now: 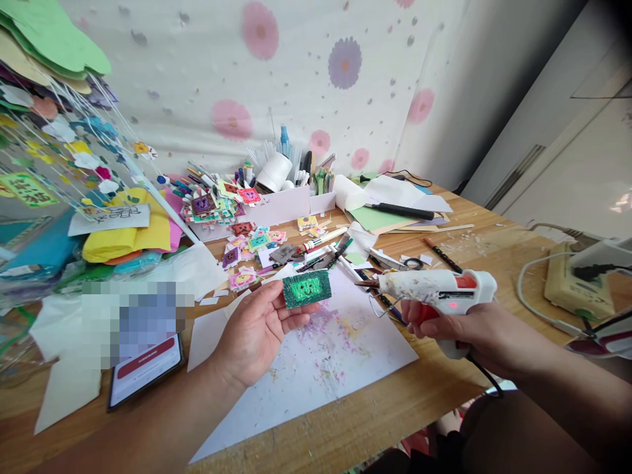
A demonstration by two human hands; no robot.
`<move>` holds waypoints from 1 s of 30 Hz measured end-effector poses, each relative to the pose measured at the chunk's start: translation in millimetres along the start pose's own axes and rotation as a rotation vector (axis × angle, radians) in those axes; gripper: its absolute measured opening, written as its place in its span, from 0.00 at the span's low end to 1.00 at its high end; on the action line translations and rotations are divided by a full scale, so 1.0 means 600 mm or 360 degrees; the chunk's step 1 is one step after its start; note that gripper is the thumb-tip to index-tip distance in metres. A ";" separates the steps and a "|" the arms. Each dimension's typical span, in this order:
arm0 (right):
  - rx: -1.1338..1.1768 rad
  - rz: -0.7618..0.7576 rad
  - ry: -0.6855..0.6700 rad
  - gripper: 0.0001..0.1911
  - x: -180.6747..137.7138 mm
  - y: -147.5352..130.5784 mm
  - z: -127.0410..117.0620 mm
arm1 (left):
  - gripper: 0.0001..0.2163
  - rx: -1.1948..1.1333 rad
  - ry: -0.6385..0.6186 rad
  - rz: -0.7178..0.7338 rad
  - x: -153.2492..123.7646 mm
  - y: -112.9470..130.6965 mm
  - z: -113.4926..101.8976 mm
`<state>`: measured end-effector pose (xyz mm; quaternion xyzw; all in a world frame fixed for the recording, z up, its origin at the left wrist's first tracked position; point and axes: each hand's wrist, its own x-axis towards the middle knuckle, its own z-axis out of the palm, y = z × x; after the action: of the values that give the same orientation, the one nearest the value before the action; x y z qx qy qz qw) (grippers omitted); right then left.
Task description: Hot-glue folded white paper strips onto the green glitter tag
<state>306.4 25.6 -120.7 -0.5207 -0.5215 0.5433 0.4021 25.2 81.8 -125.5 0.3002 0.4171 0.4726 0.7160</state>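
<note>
Pinching a green card (307, 289) by its 9 o'clock end in the left hand (254, 329), above white paper (291, 385). Clasping a white glue gun (415, 288) in the right hand (467, 329), closed firmly round its handle (453, 349). Pointing the nozzle (369, 284) toward 9 o'clock, just apart from the card. With a phone (147, 378) at 8 o'clock from the card.

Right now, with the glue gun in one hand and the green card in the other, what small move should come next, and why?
Probably bring the nozzle of the glue gun closer to the green card: the right hand points it that way, a gap remains, and the left hand holds the card up.
</note>
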 end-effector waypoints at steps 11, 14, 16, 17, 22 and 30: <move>-0.0048 0.0081 0.0025 0.06 -0.004 -0.007 0.001 | 0.04 0.0049 -0.0130 0.0037 0.002 -0.004 -0.006; -0.0097 0.0102 0.0047 0.06 -0.005 -0.008 0.000 | 0.04 0.0045 -0.0124 0.0037 0.001 -0.005 -0.007; -0.0115 0.0071 0.0033 0.06 -0.005 -0.007 -0.002 | 0.02 0.0018 -0.0083 0.0043 0.000 -0.005 -0.007; -0.0124 0.0049 0.0024 0.06 -0.006 -0.006 -0.003 | 0.02 0.0010 -0.0064 0.0041 0.000 -0.004 -0.007; -0.0136 0.0006 0.0002 0.06 -0.006 -0.002 -0.005 | 0.10 0.0021 0.0002 -0.0013 -0.001 0.000 -0.002; -0.0139 0.0003 -0.0027 0.07 -0.003 -0.006 -0.004 | 0.10 0.0017 0.0030 -0.0005 0.000 0.000 0.000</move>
<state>308.5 24.7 -116.7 -0.5338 -0.5476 0.5248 0.3740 25.2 81.7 -125.3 0.2988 0.4269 0.4719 0.7112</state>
